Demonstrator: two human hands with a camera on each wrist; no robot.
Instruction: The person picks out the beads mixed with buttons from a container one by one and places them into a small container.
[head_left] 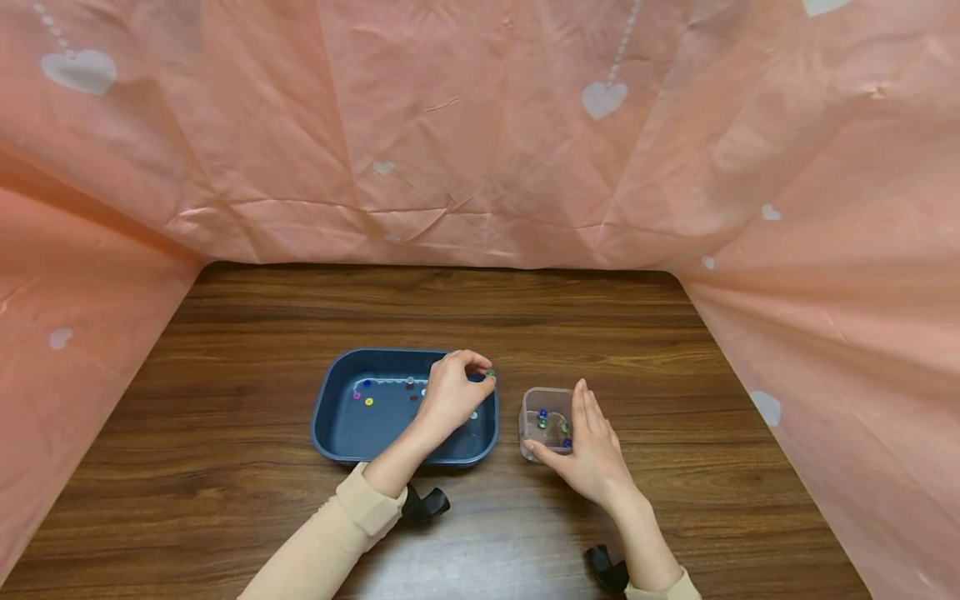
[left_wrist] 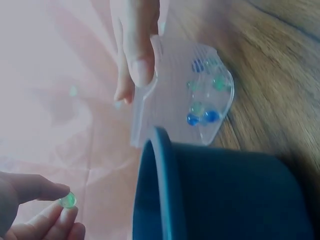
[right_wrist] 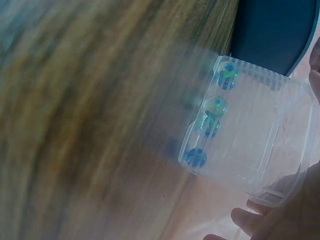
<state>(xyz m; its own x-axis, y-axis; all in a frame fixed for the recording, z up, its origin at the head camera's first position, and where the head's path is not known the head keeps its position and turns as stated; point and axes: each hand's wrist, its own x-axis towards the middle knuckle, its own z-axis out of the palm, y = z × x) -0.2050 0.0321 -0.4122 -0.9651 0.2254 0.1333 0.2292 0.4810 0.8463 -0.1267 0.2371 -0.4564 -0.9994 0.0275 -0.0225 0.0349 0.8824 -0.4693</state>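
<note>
A green glass marble [head_left: 491,372] is pinched between the thumb and fingertips of my left hand [head_left: 450,392], above the right rim of a blue tub [head_left: 375,435]. The left wrist view shows this marble [left_wrist: 68,200] from the side. To the tub's right stands a small clear plastic container [right_wrist: 250,135] with several blue and green marbles [right_wrist: 216,106] on its bottom. My right hand [head_left: 596,454] rests against the container, its straight fingers along the right side and its thumb at the near rim.
Inside the tub lie several small button-like discs, among them a yellow disc [head_left: 369,402] and a pink disc [head_left: 357,396]. The wooden table [head_left: 247,333] reaches back to a pink curtain [head_left: 480,150] with white hearts. Black wrist mounts [head_left: 426,506] sit under the forearms.
</note>
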